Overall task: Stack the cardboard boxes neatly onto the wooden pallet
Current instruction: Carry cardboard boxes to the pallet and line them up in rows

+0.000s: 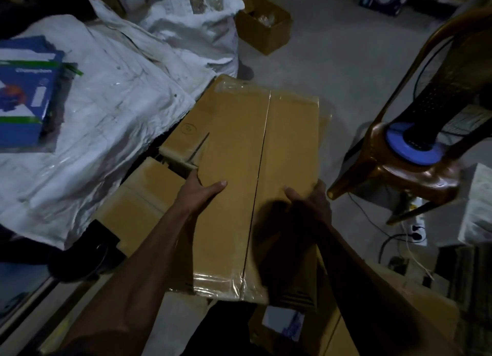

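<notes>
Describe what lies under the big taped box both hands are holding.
Under the taped box, more cardboard boxes show at its left edge. Whatever sits directly beneath is covered; no pallet is visible.

left: white sacks | right: brown chair | ahead: bare floor

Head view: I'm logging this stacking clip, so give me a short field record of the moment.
held box: long taped cardboard box, seam running lengthwise
left hand: gripping its left edge
right hand: gripping its right edge
below: other cardboard boxes
left side: white sacks, blue carton on top
right side: brown plastic chair
pallet: not visible
</notes>
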`<action>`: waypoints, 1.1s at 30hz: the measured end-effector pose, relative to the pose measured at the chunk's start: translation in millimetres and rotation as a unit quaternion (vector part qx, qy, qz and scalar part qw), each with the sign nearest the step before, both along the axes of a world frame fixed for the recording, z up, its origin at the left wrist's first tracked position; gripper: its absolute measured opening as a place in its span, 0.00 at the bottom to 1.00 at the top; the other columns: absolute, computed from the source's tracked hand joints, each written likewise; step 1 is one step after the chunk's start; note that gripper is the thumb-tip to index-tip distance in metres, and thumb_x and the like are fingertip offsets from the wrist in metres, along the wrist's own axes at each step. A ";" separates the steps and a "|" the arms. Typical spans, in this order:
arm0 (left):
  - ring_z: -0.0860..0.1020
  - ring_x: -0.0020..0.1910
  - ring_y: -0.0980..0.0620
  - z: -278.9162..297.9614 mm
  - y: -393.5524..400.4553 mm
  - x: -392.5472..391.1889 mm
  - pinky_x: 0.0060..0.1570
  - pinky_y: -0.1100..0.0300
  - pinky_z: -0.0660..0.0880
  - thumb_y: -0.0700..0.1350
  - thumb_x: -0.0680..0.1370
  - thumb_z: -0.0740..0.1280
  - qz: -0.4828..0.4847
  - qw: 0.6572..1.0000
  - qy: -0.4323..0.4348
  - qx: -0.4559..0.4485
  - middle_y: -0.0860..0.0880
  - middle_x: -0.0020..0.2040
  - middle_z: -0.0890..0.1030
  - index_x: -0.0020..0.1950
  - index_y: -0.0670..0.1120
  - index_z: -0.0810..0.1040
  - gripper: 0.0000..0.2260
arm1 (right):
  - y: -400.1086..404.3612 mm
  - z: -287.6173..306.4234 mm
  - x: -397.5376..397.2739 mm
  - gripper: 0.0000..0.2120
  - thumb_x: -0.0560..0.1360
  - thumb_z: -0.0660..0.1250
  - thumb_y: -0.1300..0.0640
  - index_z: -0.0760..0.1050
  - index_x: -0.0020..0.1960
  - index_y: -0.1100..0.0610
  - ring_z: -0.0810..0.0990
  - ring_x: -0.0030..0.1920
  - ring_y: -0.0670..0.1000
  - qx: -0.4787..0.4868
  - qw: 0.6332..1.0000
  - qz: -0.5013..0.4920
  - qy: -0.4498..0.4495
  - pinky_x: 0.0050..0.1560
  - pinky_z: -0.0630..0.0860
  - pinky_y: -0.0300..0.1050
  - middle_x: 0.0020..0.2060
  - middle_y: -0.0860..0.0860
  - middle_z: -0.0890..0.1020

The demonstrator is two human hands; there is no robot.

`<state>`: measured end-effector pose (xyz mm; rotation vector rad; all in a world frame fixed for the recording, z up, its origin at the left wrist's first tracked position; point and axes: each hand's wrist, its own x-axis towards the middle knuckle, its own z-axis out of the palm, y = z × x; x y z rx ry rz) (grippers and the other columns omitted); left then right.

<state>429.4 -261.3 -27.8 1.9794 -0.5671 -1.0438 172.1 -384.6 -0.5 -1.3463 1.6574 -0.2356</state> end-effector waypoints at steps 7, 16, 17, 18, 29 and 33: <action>0.80 0.53 0.49 41.1 116.1 -101.9 0.57 0.45 0.78 0.70 0.61 0.74 0.078 0.994 -0.070 -0.015 0.56 0.55 0.80 0.60 0.60 0.67 0.33 | 85.2 32.3 -72.3 0.43 0.71 0.71 0.36 0.52 0.77 0.45 0.75 0.64 0.65 -0.079 0.995 0.066 -0.016 0.63 0.71 0.59 0.66 0.58 0.75; 0.79 0.56 0.51 80.2 290.8 -248.3 0.60 0.46 0.76 0.69 0.62 0.72 0.213 0.969 -0.126 -0.017 0.57 0.56 0.79 0.63 0.60 0.67 0.34 | 209.9 70.9 -169.1 0.44 0.70 0.71 0.35 0.49 0.77 0.39 0.74 0.64 0.62 -0.105 0.969 0.212 -0.072 0.66 0.70 0.60 0.67 0.53 0.75; 0.79 0.57 0.50 84.1 306.5 -259.4 0.60 0.45 0.76 0.70 0.62 0.72 0.221 0.967 -0.124 -0.018 0.56 0.58 0.79 0.65 0.60 0.67 0.36 | 219.2 75.5 -174.1 0.45 0.70 0.71 0.34 0.48 0.77 0.38 0.75 0.64 0.62 -0.109 0.965 0.228 -0.073 0.66 0.71 0.60 0.67 0.52 0.75; 0.79 0.58 0.50 89.6 324.8 -272.2 0.60 0.45 0.76 0.70 0.62 0.72 0.237 0.963 -0.126 -0.017 0.55 0.60 0.79 0.67 0.58 0.66 0.38 | 230.8 80.4 -178.4 0.45 0.69 0.71 0.34 0.47 0.77 0.36 0.74 0.64 0.62 -0.111 0.959 0.248 -0.075 0.66 0.71 0.61 0.67 0.52 0.75; 0.76 0.62 0.48 114.6 507.2 -358.9 0.62 0.44 0.74 0.69 0.65 0.70 0.409 0.898 -0.162 -0.012 0.55 0.66 0.75 0.76 0.63 0.55 0.43 | 371.3 104.5 -159.7 0.48 0.71 0.71 0.35 0.43 0.79 0.37 0.72 0.67 0.63 -0.145 0.882 0.436 -0.101 0.67 0.69 0.62 0.69 0.56 0.73; 0.74 0.66 0.50 111.9 587.6 -395.0 0.65 0.44 0.73 0.72 0.64 0.69 0.484 0.861 -0.157 -0.009 0.57 0.69 0.72 0.77 0.66 0.51 0.46 | 445.3 103.4 -146.6 0.47 0.71 0.70 0.34 0.44 0.79 0.37 0.71 0.68 0.63 -0.132 0.841 0.513 -0.108 0.67 0.69 0.62 0.72 0.54 0.72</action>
